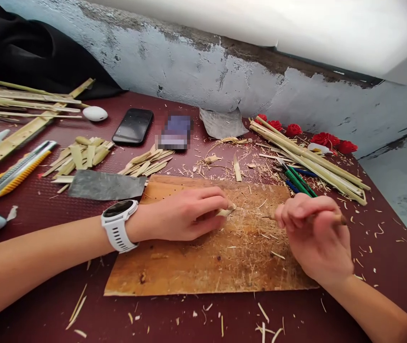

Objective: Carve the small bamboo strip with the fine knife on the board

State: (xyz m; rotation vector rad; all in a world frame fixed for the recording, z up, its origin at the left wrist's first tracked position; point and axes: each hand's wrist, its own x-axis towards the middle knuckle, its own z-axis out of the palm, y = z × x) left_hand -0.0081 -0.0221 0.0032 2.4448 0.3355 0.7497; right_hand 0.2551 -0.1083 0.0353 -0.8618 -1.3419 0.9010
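So, wooden board (203, 271): flat on the maroon tabletop (110, 324), scarred and dotted with shavings (278, 256); clock directions below run from its middle.
Small pale piece (231, 207): about one o'clock, close to the middle, mostly covered by fingers, so its full shape can't be made out.
Left hand (185, 212): ten o'clock, fingers pinched narrow on that piece, white watch (120, 224) above it on the arm.
Right hand (318, 233): three o'clock, fingers curled round a slim tool (270, 217), tip aimed toward nine; bit blurry, can't say what kind.
Tip and piece: apart, not touching.
Carving step: looks like fine shaping, probably between strokes.
Next stroke: calls for a firm left pinch, the tip lined up on the piece, and left fingertips out of its path.
Cut pieces (82, 155): heap at ten o'clock, grey strip (106, 185) beside it.
Pale stalks (301, 158): bundle at two o'clock, well off the action.
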